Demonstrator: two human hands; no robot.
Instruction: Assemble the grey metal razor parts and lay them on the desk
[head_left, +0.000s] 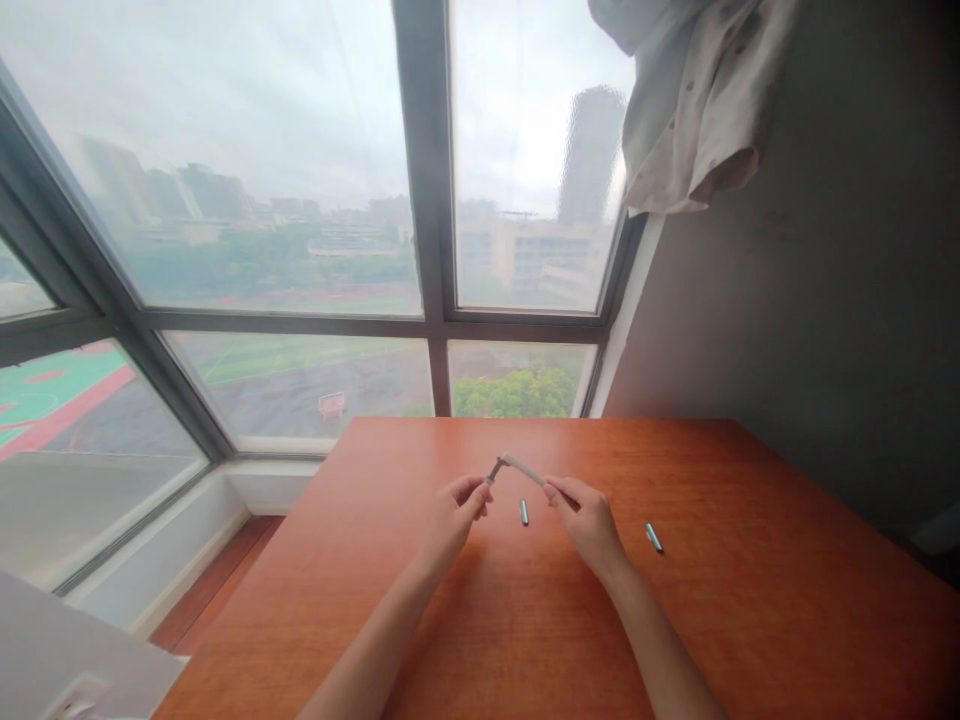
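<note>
Pen (517,464) between fingertips (552,491) of left hand (454,515) and right hand (591,522)

Tiny indistinct piece (496,468) at left hand (454,514)

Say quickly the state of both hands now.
Left hand: closed on a grey pen part.
Right hand: closed on the white pen barrel.

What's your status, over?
Left grip shut on short grey tip piece; right grip shut on slim pale pen barrel. Small teal cylinder between grips, second teal cylinder further right, both untouched on orange wooden table.
</note>
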